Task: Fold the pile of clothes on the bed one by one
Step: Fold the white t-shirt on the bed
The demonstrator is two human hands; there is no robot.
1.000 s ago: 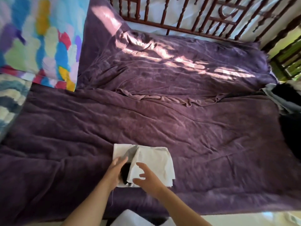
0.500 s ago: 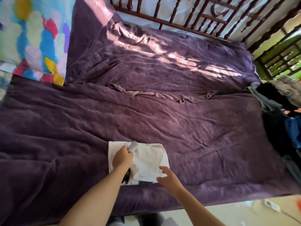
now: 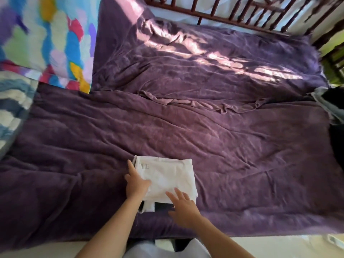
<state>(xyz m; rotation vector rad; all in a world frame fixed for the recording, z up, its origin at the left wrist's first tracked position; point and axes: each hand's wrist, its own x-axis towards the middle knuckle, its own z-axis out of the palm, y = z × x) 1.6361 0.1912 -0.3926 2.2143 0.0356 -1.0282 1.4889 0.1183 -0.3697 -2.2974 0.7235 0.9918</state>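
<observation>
A white garment (image 3: 167, 175) lies folded into a small rectangle near the front edge of the purple bed cover (image 3: 242, 149). Faint grey letters show at its top left, and a dark printed patch peeks out under its near edge. My left hand (image 3: 135, 183) lies along the garment's left side, fingers stretched flat against it. My right hand (image 3: 182, 203) rests on the near right corner with fingers spread and straight. A pile of dark and grey clothes (image 3: 333, 107) sits at the bed's right edge, mostly cut off by the frame.
A multicoloured patterned pillow (image 3: 46, 40) leans at the back left, with a blue and white one (image 3: 13, 108) below it. A brown wooden headboard rail (image 3: 232, 13) runs along the back. Pale floor shows at the bottom edge.
My left hand let go of the raised fold and now lies flat at the garment's left side. The garment has been flattened. My right hand moved onto its near right corner.
</observation>
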